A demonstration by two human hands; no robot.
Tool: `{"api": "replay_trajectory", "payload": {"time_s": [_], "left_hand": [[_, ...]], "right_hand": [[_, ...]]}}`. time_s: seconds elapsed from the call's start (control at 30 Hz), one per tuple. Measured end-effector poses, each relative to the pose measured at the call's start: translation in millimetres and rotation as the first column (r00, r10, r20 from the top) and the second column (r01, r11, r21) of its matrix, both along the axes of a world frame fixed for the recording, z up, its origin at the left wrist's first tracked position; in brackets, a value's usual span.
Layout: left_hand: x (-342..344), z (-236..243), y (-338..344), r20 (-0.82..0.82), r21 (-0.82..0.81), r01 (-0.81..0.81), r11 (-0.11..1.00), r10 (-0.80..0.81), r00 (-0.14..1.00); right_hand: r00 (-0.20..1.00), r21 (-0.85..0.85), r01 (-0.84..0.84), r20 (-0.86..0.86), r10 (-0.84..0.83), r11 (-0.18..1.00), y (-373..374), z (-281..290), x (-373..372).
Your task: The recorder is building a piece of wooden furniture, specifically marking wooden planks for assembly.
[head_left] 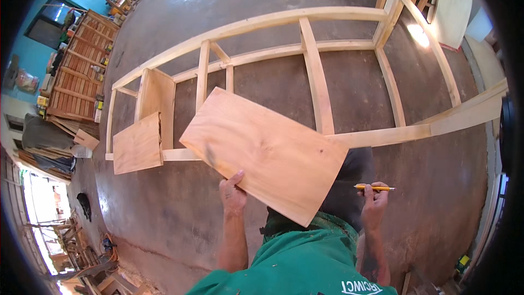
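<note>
A smooth, brownish concrete floor (153, 202) is bounded at the upper left by a turquoise wall (30, 54), into which a dark rectangular window (46, 28) is set. Beside the wall, a large reddish-brown slatted wooden unit (79, 71) is seen, with small containers placed along its edges. Below it, a heap of dark grey cloth (46, 133) is piled. A small black object (84, 206), too indistinct to be identified, is seen on the floor near a brightly lit opening (43, 188). At the upper right, a pale, flat wooden panel (453, 8) is propped upright.
</note>
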State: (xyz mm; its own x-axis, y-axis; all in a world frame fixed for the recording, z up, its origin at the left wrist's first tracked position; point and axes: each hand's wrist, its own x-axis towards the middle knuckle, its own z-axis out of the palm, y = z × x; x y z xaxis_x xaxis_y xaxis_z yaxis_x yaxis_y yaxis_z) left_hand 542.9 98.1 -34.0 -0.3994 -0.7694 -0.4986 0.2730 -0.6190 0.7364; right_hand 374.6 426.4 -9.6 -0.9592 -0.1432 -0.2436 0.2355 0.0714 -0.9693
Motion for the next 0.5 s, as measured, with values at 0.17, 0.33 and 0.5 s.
{"api": "replay_trajectory", "payload": {"time_s": [0.17, 0.33, 0.5], "left_hand": [[30.6, 51.5, -50.5, 0.061, -0.194, 0.139, 0.971, -0.129, 0.990], [48.1, 115.9, -111.0, 0.251, -0.437, 0.345, 0.831, -0.256, 0.933], [-9.4, 190.0, -149.9, 0.552, -0.563, 0.676, 0.475, -0.391, 0.736]], "right_hand": [[0.999, -0.036, 0.016, -0.036, -0.017, 0.999, -4.3, -2.8, -1.0], [0.999, -0.037, 0.029, -0.021, -0.029, 0.999, -3.7, -1.5, -3.2], [0.994, -0.092, -0.009, -0.113, -0.002, 0.996, -15.3, 8.9, -6.5]]}}
